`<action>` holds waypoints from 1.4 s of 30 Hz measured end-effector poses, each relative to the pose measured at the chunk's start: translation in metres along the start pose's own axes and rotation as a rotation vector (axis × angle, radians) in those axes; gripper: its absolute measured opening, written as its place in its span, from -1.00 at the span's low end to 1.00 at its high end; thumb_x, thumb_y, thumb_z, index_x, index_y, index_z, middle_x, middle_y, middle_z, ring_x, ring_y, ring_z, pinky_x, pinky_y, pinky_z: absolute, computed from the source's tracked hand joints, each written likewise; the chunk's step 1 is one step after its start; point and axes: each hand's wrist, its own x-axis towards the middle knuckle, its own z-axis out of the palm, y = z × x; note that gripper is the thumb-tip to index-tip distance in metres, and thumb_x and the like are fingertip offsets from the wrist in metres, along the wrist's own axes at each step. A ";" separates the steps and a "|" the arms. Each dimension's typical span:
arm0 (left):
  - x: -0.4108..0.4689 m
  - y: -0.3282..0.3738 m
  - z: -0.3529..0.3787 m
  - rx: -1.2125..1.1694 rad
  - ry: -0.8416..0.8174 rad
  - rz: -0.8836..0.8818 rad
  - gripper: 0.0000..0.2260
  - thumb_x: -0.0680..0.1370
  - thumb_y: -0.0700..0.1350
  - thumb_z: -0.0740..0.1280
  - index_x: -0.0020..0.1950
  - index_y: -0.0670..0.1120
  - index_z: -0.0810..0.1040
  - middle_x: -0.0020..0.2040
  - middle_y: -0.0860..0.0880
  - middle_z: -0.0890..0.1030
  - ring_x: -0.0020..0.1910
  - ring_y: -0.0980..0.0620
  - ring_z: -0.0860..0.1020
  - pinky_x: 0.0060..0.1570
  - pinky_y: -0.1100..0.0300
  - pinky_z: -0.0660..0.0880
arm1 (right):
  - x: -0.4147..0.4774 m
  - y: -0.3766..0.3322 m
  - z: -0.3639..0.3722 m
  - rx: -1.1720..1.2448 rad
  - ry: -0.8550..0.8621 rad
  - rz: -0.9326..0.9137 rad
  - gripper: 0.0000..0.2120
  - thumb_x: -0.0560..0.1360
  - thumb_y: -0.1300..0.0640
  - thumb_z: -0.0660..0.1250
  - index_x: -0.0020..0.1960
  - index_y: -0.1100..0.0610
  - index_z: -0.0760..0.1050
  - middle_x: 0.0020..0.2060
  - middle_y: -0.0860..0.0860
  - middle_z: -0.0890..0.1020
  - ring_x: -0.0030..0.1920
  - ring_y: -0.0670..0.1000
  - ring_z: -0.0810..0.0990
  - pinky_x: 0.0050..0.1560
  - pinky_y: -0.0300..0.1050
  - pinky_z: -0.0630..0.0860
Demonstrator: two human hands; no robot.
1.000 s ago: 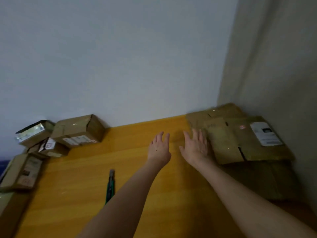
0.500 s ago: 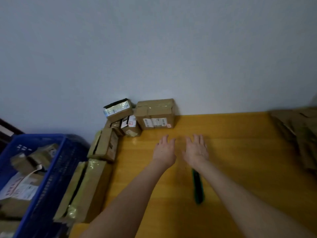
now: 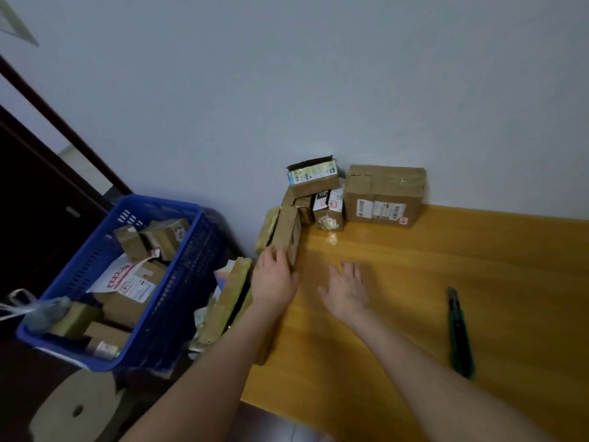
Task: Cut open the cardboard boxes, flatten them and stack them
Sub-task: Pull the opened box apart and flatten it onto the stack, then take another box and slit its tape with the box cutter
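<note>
The left hand (image 3: 275, 277) is sitting at the left edge of the yellow wooden table (image 3: 478, 266), just left of the frame's centre. Its fingertips are touching the near end of a narrow cardboard box (image 3: 288, 231) that is standing on edge along that table edge. The fingers are pointing away from the camera and look lightly bent. Whether they are closing around the box or only lying against it cannot be told from this angle.

The right hand (image 3: 347, 290) is holding nothing. Its fingers are straight and spread apart, palm down, over bare tabletop near the centre of the frame, beside the left hand but apart from it.

Above the narrow box, more boxes are sitting against the grey wall. A large taped box (image 3: 384, 194) is on the right, with a small labelled box (image 3: 330, 207) just left of it. A tilted box with an open flap (image 3: 314, 175) is resting on top of the small ones.

A green utility knife (image 3: 460, 333) is lying on the table at the right of the frame, well apart from both hands.

At the left, a blue plastic basket (image 3: 188, 250) is holding more parcels. A flat box (image 3: 228, 301) is leaning between it and the table.
</note>
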 end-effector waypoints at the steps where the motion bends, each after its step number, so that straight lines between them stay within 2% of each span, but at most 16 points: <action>1: -0.003 -0.016 -0.002 -0.001 0.013 -0.052 -0.41 0.55 0.04 0.32 0.52 -0.02 0.19 0.51 -0.14 0.22 0.46 -0.12 0.28 0.39 -0.04 0.34 | -0.001 -0.006 0.009 0.036 -0.014 0.003 -0.46 0.57 -0.07 0.22 0.50 0.04 0.19 0.48 0.12 0.14 0.51 0.21 0.03 0.46 0.07 0.16; 5: -0.009 -0.081 -0.011 -0.005 -0.010 -0.242 -0.36 0.57 0.13 0.27 0.55 -0.08 0.12 0.51 -0.17 0.21 0.48 -0.16 0.22 0.40 -0.10 0.27 | -0.010 -0.034 0.042 0.320 -0.155 0.100 -0.50 0.55 -0.06 0.27 0.44 0.05 0.29 0.39 0.12 0.31 0.39 0.18 0.30 0.37 0.03 0.34; 9: -0.003 -0.120 -0.009 -0.146 -0.225 -0.395 -0.32 0.60 0.17 0.19 0.57 -0.17 0.03 0.48 -0.24 0.26 0.42 -0.24 0.31 0.36 -0.16 0.32 | -0.014 -0.053 0.061 0.493 -0.234 0.159 -0.45 0.57 -0.05 0.27 0.48 0.12 0.25 0.40 0.13 0.38 0.39 0.15 0.36 0.36 -0.01 0.33; 13: 0.000 -0.115 -0.007 -0.046 -0.410 -0.234 -0.39 0.60 0.22 0.14 0.50 -0.16 0.24 0.38 -0.21 0.42 0.26 -0.18 0.49 0.23 -0.04 0.45 | -0.019 -0.058 0.060 0.646 -0.224 0.239 -0.41 0.61 -0.14 0.15 0.52 0.14 0.18 0.47 0.11 0.30 0.44 0.14 0.29 0.42 0.02 0.26; 16: 0.001 -0.101 -0.006 -0.216 -0.496 -0.188 -0.51 0.59 0.17 0.21 0.33 -0.17 0.40 0.22 -0.16 0.52 0.07 -0.14 0.58 0.09 0.00 0.56 | -0.028 -0.050 0.055 0.771 -0.167 0.366 -0.39 0.60 -0.18 0.13 0.52 0.14 0.19 0.49 0.10 0.26 0.45 0.15 0.27 0.43 0.09 0.26; 19: -0.006 -0.083 0.001 -0.500 -0.648 -0.266 -0.58 0.56 0.05 0.32 0.29 -0.19 0.41 0.16 -0.11 0.53 0.04 -0.10 0.55 0.00 0.03 0.57 | -0.044 -0.028 0.050 0.797 -0.066 0.451 -0.44 0.61 -0.12 0.17 0.48 0.18 0.28 0.44 0.12 0.35 0.41 0.16 0.35 0.39 0.08 0.31; 21: -0.015 -0.065 0.008 -0.569 -0.715 -0.221 -0.57 0.54 0.01 0.36 0.33 -0.16 0.42 0.15 -0.07 0.54 0.04 -0.07 0.51 -0.04 0.05 0.52 | -0.058 -0.010 0.046 0.874 -0.008 0.501 -0.51 0.61 -0.05 0.21 0.43 0.21 0.35 0.37 0.15 0.44 0.33 0.17 0.44 0.34 0.10 0.38; 25: -0.033 -0.021 0.014 -0.722 -0.791 -0.109 -0.51 0.55 -0.04 0.37 0.44 -0.05 0.33 0.03 0.05 0.53 -0.09 0.06 0.53 -0.24 0.21 0.47 | -0.087 0.016 0.036 1.174 0.036 0.633 -0.55 0.58 0.02 0.29 0.42 0.09 0.31 0.31 0.09 0.49 0.25 0.17 0.50 0.25 0.17 0.45; 27: -0.036 -0.003 0.013 -0.783 -0.767 -0.082 -0.51 0.54 0.03 0.37 0.42 -0.02 0.33 0.16 0.00 0.55 0.00 0.02 0.55 -0.13 0.17 0.49 | -0.096 0.028 0.028 1.324 0.143 0.646 -0.54 0.58 0.01 0.28 0.42 0.11 0.29 0.29 0.11 0.50 0.19 0.15 0.53 0.15 0.17 0.52; 30: -0.032 0.022 -0.001 -0.907 -0.700 -0.089 -0.61 0.55 0.15 0.32 0.27 -0.03 0.41 0.19 -0.03 0.53 -0.01 0.07 0.52 -0.08 0.11 0.46 | -0.101 0.039 0.003 1.504 0.272 0.643 -0.51 0.60 -0.12 0.19 0.40 0.17 0.33 0.14 0.11 0.56 -0.02 0.06 0.58 -0.22 -0.06 0.56; 31: -0.029 0.031 -0.006 -0.958 -0.687 -0.083 -0.60 0.55 0.18 0.29 0.26 -0.04 0.41 0.19 -0.02 0.52 -0.01 0.08 0.51 -0.05 0.10 0.45 | -0.101 0.044 -0.006 1.557 0.299 0.640 -0.48 0.59 -0.17 0.17 0.38 0.18 0.36 0.11 0.10 0.57 -0.02 0.06 0.58 -0.21 -0.07 0.56; 34: -0.023 0.057 -0.022 -1.081 -0.666 -0.083 -0.46 0.57 0.29 0.14 0.41 -0.03 0.35 0.27 -0.02 0.46 0.24 -0.08 0.45 0.16 -0.09 0.38 | -0.098 0.065 -0.033 1.610 0.316 0.636 -0.38 0.52 -0.35 0.12 0.23 0.15 0.50 0.19 0.10 0.56 0.16 0.19 0.55 0.14 0.14 0.52; 36: -0.017 0.072 -0.030 -1.141 -0.671 -0.098 -0.40 0.56 0.35 0.08 0.48 0.03 0.31 0.26 -0.04 0.45 0.30 -0.11 0.40 0.19 -0.16 0.34 | -0.097 0.079 -0.048 1.626 0.291 0.622 -0.37 0.45 -0.44 0.12 0.06 0.11 0.54 0.12 0.07 0.59 0.10 0.21 0.57 -0.01 0.09 0.52; 38: -0.014 0.086 -0.036 -1.168 -0.677 -0.107 -0.40 0.55 0.36 0.09 0.47 0.05 0.34 0.27 -0.05 0.45 0.30 -0.09 0.39 0.26 -0.23 0.31 | -0.095 0.092 -0.061 1.626 0.240 0.595 -0.32 0.40 -0.48 0.15 0.12 0.08 0.51 0.09 0.04 0.59 0.06 0.20 0.58 -0.10 0.02 0.48; 40: -0.015 0.097 -0.038 -1.151 -0.668 -0.087 -0.53 0.58 0.26 0.16 0.41 0.06 0.43 0.28 -0.01 0.48 0.28 -0.04 0.40 0.32 -0.25 0.31 | -0.094 0.100 -0.073 1.605 0.181 0.550 -0.32 0.35 -0.48 0.22 0.21 0.03 0.47 0.10 0.02 0.57 0.07 0.18 0.57 -0.06 0.03 0.49; 42: -0.016 0.104 -0.039 -1.160 -0.667 -0.050 -0.73 0.62 0.05 0.22 0.30 0.09 0.52 0.24 0.01 0.54 0.29 -0.04 0.43 0.26 -0.20 0.38 | -0.093 0.108 -0.080 1.645 0.132 0.491 -0.39 0.36 -0.38 0.30 0.20 0.03 0.49 0.09 0.02 0.57 0.08 0.16 0.56 -0.08 0.01 0.52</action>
